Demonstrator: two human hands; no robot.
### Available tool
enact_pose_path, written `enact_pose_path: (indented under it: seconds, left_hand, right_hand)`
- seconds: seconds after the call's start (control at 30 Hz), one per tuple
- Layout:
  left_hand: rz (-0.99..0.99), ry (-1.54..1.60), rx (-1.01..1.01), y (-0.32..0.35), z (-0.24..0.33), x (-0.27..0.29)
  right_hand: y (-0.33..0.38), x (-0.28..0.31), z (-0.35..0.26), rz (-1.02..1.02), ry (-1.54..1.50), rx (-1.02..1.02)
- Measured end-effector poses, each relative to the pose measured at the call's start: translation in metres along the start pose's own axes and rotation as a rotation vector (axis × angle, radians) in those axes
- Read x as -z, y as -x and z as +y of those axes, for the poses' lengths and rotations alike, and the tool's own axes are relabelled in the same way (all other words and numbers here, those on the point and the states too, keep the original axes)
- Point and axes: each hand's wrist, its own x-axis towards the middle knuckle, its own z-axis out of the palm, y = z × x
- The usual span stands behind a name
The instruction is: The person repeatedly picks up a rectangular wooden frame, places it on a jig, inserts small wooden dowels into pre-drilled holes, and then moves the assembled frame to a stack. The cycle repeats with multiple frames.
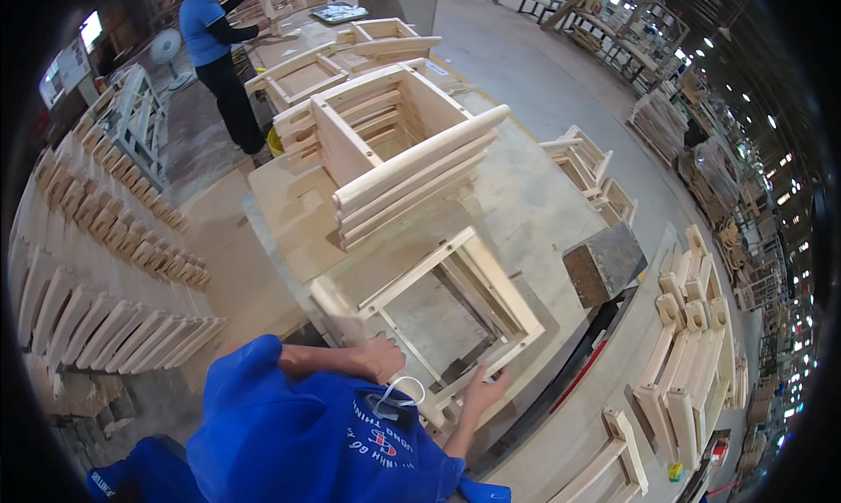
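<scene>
A pale wooden frame (523,317) of joined rails lies on the worktable in front of me, with the table showing through its middle. My left hand (381,359) is at the frame's left side, fingers curled at the rail. At the near right side, my right hand (483,394) grips the near rail, thumb and fingers about it. Part of the frame's near side is hidden by my blue shirt (324,433). Beyond it stands a stack of similar wooden frames (420,166), their curved rails piled evenly.
A dark metal-faced block (604,265) sits at the table's right edge. Wooden chair parts (688,363) stand at the right, and rows of curved wooden pieces (105,328) at the left. Farther back, a person in blue (210,43) works at the same line of tables.
</scene>
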Motion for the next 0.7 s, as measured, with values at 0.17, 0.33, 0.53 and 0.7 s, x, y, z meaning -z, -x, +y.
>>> enact_pose_path:
  seconds: [0.17, 0.33, 0.53, 0.7]
  left_hand:
    - [0.174, -0.333, -0.011, 0.059, -0.001, 0.088]
    - [0.289, -0.674, -0.009, 0.132, -0.039, 0.177]
    - [0.689, -1.237, -0.051, 0.234, -0.072, 0.388]
    - [1.356, -0.096, 0.157, 0.299, -0.169, 0.445]
  right_hand:
    - [-0.065, 0.083, -0.139, 0.317, 0.059, 0.555]
    - [-0.105, 0.104, -0.246, -0.373, -0.081, 0.673]
    - [-0.087, 0.032, -0.297, -0.354, -0.845, 0.331]
    - [-0.072, -0.045, -0.378, -0.4, -1.06, -0.035]
